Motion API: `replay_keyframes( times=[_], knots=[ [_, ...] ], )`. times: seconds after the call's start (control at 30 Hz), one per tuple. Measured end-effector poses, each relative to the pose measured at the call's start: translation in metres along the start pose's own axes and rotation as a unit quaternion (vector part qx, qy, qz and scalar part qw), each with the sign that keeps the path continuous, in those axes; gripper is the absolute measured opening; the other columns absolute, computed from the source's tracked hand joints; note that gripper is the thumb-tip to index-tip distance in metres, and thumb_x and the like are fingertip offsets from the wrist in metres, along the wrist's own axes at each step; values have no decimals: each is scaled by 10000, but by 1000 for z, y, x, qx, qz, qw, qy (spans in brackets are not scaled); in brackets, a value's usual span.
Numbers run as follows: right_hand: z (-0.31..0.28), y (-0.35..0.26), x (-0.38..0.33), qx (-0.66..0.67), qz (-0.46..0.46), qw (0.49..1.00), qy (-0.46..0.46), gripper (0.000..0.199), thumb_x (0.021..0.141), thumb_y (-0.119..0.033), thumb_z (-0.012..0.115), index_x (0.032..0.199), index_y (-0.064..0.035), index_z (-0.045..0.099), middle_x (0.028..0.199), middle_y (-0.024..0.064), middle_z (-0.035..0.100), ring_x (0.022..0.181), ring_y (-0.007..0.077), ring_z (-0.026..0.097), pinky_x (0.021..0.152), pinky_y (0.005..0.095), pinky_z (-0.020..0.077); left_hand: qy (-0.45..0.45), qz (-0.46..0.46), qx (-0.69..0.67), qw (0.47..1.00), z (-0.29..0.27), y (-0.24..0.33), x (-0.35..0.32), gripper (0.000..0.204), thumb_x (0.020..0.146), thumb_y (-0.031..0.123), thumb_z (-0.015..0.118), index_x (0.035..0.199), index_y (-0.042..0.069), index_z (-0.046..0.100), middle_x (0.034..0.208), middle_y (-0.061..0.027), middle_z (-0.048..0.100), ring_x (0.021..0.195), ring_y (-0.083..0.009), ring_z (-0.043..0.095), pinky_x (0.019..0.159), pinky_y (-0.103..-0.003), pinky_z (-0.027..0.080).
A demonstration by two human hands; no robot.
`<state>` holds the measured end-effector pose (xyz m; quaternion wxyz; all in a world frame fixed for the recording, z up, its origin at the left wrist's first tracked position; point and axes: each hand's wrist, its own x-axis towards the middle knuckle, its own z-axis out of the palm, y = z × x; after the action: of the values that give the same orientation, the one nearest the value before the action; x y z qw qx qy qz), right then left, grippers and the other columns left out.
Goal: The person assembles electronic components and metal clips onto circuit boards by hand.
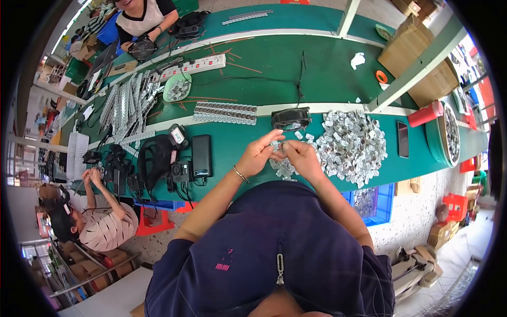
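My left hand (255,154) and my right hand (303,158) meet over the near edge of the green table (232,145). Their fingertips pinch together around small shiny pieces, silvery and clear; the fingers hide most of them. Under my hands lies a little heap of such pieces (284,170). A much larger pile of them (354,145) spreads just right of my right hand. Directly beyond my fingers stands a small black fan (290,117).
Left of my hands lie a black box-shaped device (201,155), black straps and cables. Metal strips (224,112), a white power strip (203,65) and a green bowl (177,89) sit farther off. Rightward are a phone (403,140) and a filled bucket (448,134). Two people work nearby.
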<state>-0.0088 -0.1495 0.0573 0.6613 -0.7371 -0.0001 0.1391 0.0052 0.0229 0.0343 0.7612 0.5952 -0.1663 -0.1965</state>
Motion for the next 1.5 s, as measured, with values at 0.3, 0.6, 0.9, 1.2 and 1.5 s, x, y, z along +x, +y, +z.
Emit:
replay_keyframes(
  times=[0.3,0.6,0.9,1.2,1.5],
  knots=[
    [-8,14,-6,7,-4,1000,8,226,888,-158,513,796,22,614,621,29,535,588,59,457,547,251,403,22,-34,-68,997,17,-2,0,477,901,-31,328,1363,77,281,1252,-150,451,826,-204,624,732,-321,538],
    [-3,13,-8,59,36,997,-36,339,926,-168,468,637,-7,541,566,13,527,529,69,463,514,243,396,8,-57,-51,997,22,-11,0,457,910,-24,310,1355,74,285,1256,-151,451,723,-179,629,635,-279,537],
    [-2,41,-4,-79,-39,996,4,231,881,-172,519,770,16,593,611,88,553,549,124,499,529,294,423,19,-96,-73,993,22,-27,1,426,925,-4,297,1344,72,299,1284,-156,438,726,-191,636,626,-289,542],
    [-10,46,2,-117,-23,993,0,246,883,-198,508,767,17,537,570,35,447,557,87,381,504,284,357,63,-54,232,969,11,-32,-4,308,883,38,461,1187,29,511,1008,-116,618,737,-162,633,620,-267,518],
    [-14,48,2,-161,-29,986,-18,224,858,-206,507,792,4,549,727,202,555,640,339,537,606,387,427,58,152,458,874,4,-41,-2,268,810,40,554,1075,37,589,918,-140,636,759,-276,624,673,-321,498]
  ],
)
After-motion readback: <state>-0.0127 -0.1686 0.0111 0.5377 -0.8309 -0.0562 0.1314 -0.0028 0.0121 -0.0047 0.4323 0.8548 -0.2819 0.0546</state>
